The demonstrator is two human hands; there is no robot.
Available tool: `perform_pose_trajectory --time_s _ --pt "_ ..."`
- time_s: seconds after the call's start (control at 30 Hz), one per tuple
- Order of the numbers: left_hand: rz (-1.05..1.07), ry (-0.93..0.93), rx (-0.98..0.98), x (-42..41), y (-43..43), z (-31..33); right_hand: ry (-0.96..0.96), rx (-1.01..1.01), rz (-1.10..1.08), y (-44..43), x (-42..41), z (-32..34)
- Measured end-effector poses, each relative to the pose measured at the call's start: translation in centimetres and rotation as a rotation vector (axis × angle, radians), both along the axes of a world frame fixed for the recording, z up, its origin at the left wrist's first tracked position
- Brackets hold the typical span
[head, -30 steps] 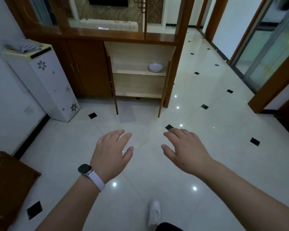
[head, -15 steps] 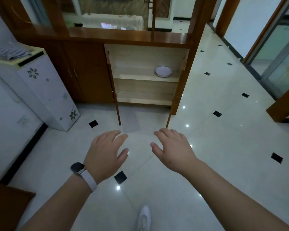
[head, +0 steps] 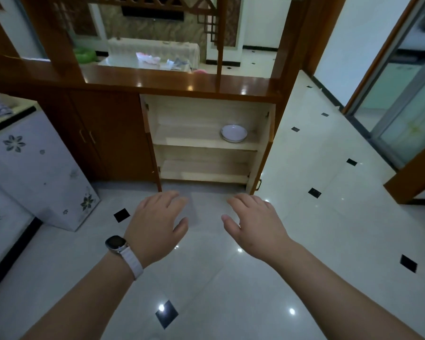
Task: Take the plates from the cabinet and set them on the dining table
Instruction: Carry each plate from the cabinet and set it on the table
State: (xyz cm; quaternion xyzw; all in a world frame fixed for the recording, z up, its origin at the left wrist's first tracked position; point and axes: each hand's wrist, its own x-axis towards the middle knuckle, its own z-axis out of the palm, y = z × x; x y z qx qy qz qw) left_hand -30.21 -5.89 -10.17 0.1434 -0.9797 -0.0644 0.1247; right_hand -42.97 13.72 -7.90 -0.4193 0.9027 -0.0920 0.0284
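You cannot count the plates (head: pixel 233 133) on the cabinet's (head: pixel 201 153) upper shelf: the stack is too small to tell its number. Your left forearm (head: pixel 91 298) and right forearm (head: pixel 341 295) run off the bottom edge. The white floral appliance (head: pixel 35 173) is cut by the left edge. The things on the glass table (head: pixel 123 62) beyond are a blur.

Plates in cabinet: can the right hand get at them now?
Likely yes, after a step closer: the cabinet stands open, nothing blocks the plates on the upper shelf, and the right hand is empty.
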Motion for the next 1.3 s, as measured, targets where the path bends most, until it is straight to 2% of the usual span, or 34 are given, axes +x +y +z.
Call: perform_pose_trajectory --time_s 0.67,1.0,1.3 --pt "-0.214 0.037 0.065 -20.3 -27.5 -1.3 0.044 0.093 -0.276 -23.1 -15.5 0.0" --pt "-0.294 0.072 0.055 -28.6 -31.7 -0.8 0.087 0.068 -0.323 -27.4 -23.0 0.5" --pt "-0.256 0.029 0.005 -38.1 -33.8 -2.8 0.049 0.065 -0.286 -29.2 -34.0 -3.5"
